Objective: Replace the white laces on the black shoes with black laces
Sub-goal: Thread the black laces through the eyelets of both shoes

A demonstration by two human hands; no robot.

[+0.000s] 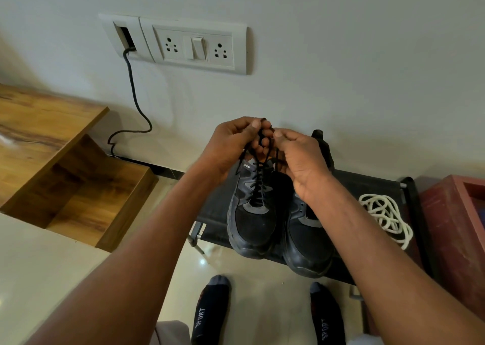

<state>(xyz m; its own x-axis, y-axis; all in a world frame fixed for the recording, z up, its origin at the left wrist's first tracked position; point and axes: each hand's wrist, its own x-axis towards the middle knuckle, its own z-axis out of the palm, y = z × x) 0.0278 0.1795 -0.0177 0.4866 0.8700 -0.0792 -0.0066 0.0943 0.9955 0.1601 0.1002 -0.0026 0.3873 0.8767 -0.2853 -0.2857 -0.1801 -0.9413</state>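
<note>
Two black shoes stand side by side on a low black rack [367, 184], toes toward me. The left shoe [252, 226] has a black lace [258, 184] threaded up its eyelets. Both hands are raised above its tongue. My left hand [231, 145] pinches the lace ends between thumb and fingers. My right hand [299, 158] pinches the same lace just beside it, fingertips nearly touching the left hand's. The right shoe [307, 250] is partly hidden behind my right wrist. A loose pile of white laces [385, 216] lies on the rack to the right of the shoes.
A wooden shelf unit [52, 161] stands at the left. A red wooden box [456, 226] sits at the right. A wall socket panel [194, 48] with a black cable [133, 90] is behind. My feet in black socks [210, 310] stand on the tiled floor.
</note>
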